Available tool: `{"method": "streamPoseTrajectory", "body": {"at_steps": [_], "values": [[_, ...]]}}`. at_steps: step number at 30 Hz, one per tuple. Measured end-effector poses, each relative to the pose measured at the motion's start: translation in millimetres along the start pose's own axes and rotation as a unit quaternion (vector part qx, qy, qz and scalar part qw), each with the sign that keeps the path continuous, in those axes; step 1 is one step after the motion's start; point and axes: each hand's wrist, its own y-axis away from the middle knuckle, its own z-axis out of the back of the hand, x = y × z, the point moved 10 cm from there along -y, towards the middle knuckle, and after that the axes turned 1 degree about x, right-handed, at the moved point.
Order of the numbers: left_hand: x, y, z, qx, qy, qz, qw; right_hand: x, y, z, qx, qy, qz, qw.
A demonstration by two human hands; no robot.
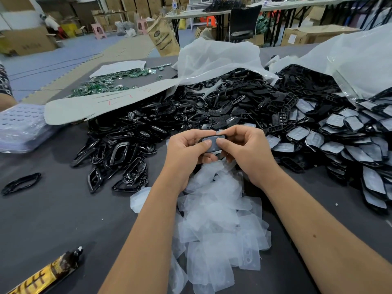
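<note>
Thumbs of left grip (186,151) and right grip (248,151) pinch black key shell (213,145).

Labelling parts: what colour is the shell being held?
The shell has a glossy black rim and a grey face; the head view shows it.

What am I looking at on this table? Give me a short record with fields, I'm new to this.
held: black plastic piece, pinched by both thumbs and fingers
left hand: grips its left end
right hand: grips its right end
under the hands: heap of clear film scraps
left heap: black frames
right heap: black pieces with grey film
far left: green circuit boards
near corner: yellow tube
</note>
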Motion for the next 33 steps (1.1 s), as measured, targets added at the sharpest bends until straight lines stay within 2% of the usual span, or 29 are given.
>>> {"method": "streamPoseTrajectory", "body": {"at_steps": [15, 17, 20, 22, 26, 33], "values": [[-2.9, 1.2, -2.4, 0.002, -0.006, 0.006, 1.0, 1.0, 1.3, -1.9, 0.007, -0.047, -0.044, 0.998], [-2.8, 1.3, -0.6, -0.01, -0.012, 0.007, 1.0, 1.3, 1.9, -0.3, -0.014, -0.012, -0.038, 0.999], [-1.0, 1.6, 0.9, -0.021, -0.006, 0.012, 1.0, 11.8, 4.9, 2.9, -0.061, 0.137, 0.025, 0.988], [0.4, 1.8, 2.4, -0.024, -0.001, 0.02, 1.0, 16.9, 6.4, 1.7, -0.073, 0.185, 0.047, 0.979], [2.2, 2.0, 3.7, -0.017, 0.024, 0.035, 0.999, 16.1, 5.3, -2.0, -0.041, 0.148, 0.042, 0.987], [5.3, 1.3, 3.0, -0.022, 0.015, 0.054, 0.998, 15.9, 6.6, 1.5, -0.049, 0.145, 0.04, 0.987]]}}
